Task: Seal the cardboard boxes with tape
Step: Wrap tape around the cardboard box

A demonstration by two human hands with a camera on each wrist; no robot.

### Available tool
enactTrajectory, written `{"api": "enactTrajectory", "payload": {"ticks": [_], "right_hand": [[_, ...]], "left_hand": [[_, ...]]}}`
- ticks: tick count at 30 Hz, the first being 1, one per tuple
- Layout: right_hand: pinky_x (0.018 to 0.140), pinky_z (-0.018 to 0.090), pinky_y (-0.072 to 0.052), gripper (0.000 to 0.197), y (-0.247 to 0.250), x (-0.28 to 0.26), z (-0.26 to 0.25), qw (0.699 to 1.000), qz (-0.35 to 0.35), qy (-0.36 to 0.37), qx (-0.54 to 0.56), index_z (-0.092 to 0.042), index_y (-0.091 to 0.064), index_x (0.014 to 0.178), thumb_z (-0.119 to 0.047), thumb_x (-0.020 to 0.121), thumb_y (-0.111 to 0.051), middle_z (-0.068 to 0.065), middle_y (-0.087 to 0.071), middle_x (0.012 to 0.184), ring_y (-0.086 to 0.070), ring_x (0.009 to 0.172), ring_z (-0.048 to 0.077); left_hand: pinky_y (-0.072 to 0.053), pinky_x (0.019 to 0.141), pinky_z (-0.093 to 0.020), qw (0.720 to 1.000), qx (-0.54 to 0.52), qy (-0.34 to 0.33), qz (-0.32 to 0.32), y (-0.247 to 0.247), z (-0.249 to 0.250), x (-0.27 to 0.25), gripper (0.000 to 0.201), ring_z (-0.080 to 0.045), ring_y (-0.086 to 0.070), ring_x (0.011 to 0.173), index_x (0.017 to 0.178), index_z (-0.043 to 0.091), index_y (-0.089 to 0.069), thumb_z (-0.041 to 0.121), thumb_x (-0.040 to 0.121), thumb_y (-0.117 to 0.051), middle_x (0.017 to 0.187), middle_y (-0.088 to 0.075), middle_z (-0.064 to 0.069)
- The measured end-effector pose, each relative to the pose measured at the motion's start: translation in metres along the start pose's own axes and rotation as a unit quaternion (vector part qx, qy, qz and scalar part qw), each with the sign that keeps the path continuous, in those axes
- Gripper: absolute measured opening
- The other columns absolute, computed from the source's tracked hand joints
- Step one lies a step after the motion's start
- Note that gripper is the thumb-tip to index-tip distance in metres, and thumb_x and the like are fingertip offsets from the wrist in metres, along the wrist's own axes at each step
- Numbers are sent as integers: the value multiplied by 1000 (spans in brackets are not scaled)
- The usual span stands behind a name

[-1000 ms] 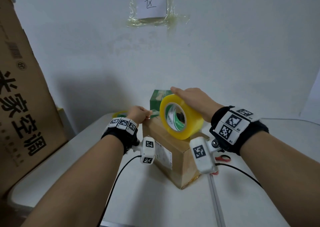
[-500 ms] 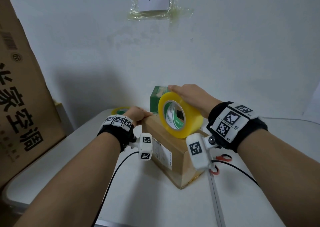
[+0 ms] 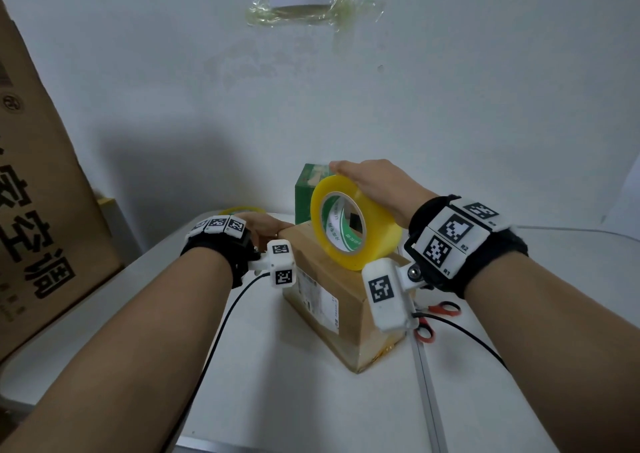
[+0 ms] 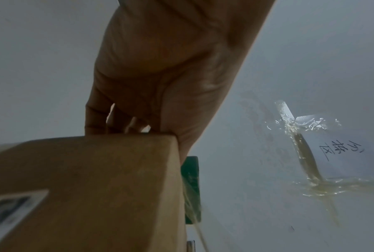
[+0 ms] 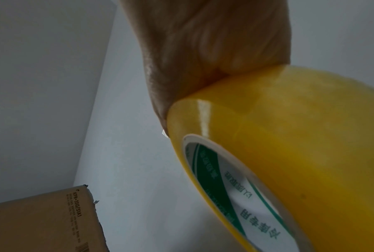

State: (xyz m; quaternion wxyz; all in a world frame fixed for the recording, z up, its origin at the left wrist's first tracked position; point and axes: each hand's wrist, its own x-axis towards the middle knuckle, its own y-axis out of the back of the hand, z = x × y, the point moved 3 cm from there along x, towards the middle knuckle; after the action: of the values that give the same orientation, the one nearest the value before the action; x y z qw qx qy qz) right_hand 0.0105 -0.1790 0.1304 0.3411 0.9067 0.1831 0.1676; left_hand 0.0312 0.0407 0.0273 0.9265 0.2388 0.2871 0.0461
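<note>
A small cardboard box (image 3: 349,300) stands on the white table (image 3: 277,383) in the head view. A yellow tape roll (image 3: 355,226) stands on edge on the box's top. My right hand (image 3: 372,182) lies over the roll and grips it from above; the right wrist view shows my palm against the tape roll (image 5: 289,145). My left hand (image 3: 265,226) holds the box's far left top corner. In the left wrist view the fingers (image 4: 116,117) curl over the far edge of the cardboard box (image 4: 91,191). A thin tape strand (image 4: 194,214) runs beside that corner.
A green box (image 3: 304,189) stands behind the cardboard box against the wall. A second tape roll (image 3: 239,209) peeks out behind my left wrist. Red-handled scissors (image 3: 440,314) lie right of the box. A large printed carton (image 3: 41,217) leans at the left.
Both hands keep their places on the box corner and the roll. The head view has tipped down a little, so the taped wall note has slid toward the top edge.
</note>
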Motion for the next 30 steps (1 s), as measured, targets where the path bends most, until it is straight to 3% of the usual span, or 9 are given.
{"api": "enactTrajectory", "payload": {"ticks": [3,6,9,13,17,20,25,28,30], "right_hand": [[99,41,-43,45,-2,4,3,999,19,-16,25,-17,-65,114,-54,96,-48,15,-60,124,-55,113,31],[100,42,-44,55,-3,9,6,998,27,-27,45,-12,-63,121,-57,93,-50,13,-61,122,-56,111,30],[101,44,-44,59,-4,11,7,997,29,-37,63,-11,-63,122,-59,89,-54,12,-62,124,-57,112,30],[103,44,-44,61,-4,12,6,997,35,-37,63,-10,-62,124,-59,88,-55,13,-61,127,-56,116,31],[103,46,-44,57,-3,12,9,996,38,-37,70,-12,-64,121,-59,89,-55,13,-62,124,-57,114,31],[102,46,-44,59,-3,14,11,995,44,-42,74,-13,-64,120,-60,87,-55,12,-63,123,-58,113,31],[101,47,-46,63,-6,21,10,995,37,-47,83,-12,-66,117,-64,82,-57,12,-66,119,-60,111,31],[101,47,-47,66,-7,22,12,994,35,-52,92,-12,-66,118,-66,80,-58,12,-67,119,-61,111,31],[102,46,-46,63,-6,21,13,993,30,-51,99,-13,-66,118,-64,81,-59,12,-66,121,-60,112,30]], "left_hand": [[-48,75,-29,997,3,-22,74,8,-13,8,22,-25,-54,98,120,10,-56,16,101,-46,104,-55,-11],[-49,91,-35,998,-1,-3,59,15,-37,42,21,-28,-56,120,114,4,-60,10,100,-46,126,-59,-15],[-52,80,-28,980,-126,-86,130,6,-14,2,24,-19,-64,98,104,7,-64,23,102,-48,105,-70,-6],[-51,91,-32,962,-185,-157,123,-19,1,-20,50,-19,-64,94,83,20,-73,43,104,-34,93,-73,-3],[-51,98,-39,965,-168,-140,146,-30,-7,-18,47,-23,-64,100,91,22,-66,50,102,-31,108,-68,-9],[-53,93,-40,970,-171,-127,117,-26,-6,-25,52,-25,-64,92,102,13,-66,50,101,-29,104,-69,-12],[-46,97,-41,980,33,-106,165,-16,5,-46,55,-31,-59,106,121,5,-51,45,101,-19,120,-61,-15],[-47,95,-42,936,186,-172,246,-17,18,-67,34,-33,-57,110,117,2,-52,23,104,-29,125,-59,-20],[-44,95,-38,909,275,-179,258,-26,18,-79,37,-30,-55,116,128,5,-54,25,101,-38,129,-57,-13]]}}
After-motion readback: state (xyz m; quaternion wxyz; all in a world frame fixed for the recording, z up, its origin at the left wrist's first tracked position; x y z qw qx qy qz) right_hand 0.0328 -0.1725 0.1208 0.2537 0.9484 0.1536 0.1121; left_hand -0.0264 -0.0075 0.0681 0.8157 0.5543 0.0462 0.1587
